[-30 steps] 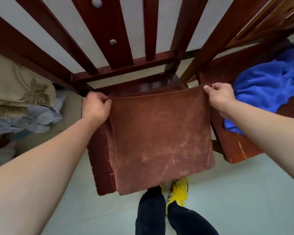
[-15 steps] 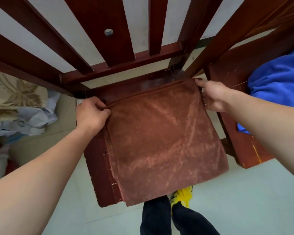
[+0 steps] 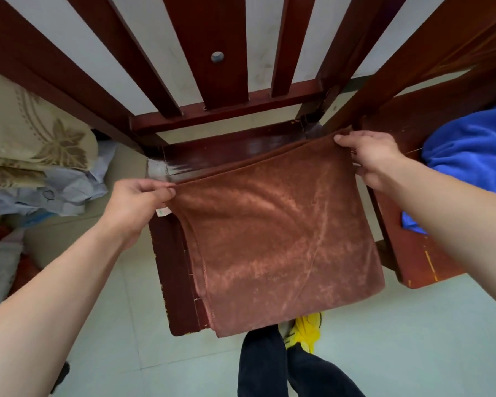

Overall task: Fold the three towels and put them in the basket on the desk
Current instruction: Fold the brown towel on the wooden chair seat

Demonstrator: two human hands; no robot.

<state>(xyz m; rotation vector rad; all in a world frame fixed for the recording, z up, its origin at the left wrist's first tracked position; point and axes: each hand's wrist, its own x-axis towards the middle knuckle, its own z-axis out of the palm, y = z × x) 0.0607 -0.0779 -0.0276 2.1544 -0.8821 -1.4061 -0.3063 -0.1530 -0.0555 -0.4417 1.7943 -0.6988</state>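
A brown towel (image 3: 278, 236), folded double, lies spread over the seat of a dark red wooden chair (image 3: 226, 156) and hangs past its front edge. My left hand (image 3: 139, 200) pinches the towel's far left corner, where a small white label shows. My right hand (image 3: 370, 156) pinches the far right corner. A crumpled blue towel (image 3: 470, 159) lies on a second wooden chair (image 3: 418, 262) to the right. No basket or desk is in view.
The chair's slatted back (image 3: 221, 47) rises just beyond the towel. A pile of beige patterned bedding and pale cloths (image 3: 35, 156) sits at the left. My legs and a yellow shoe (image 3: 307, 330) stand on the pale tiled floor below the seat.
Both hands have pulled the towel's far edge toward me, baring more of the seat's back. The towel's front edge hangs lower over the seat front.
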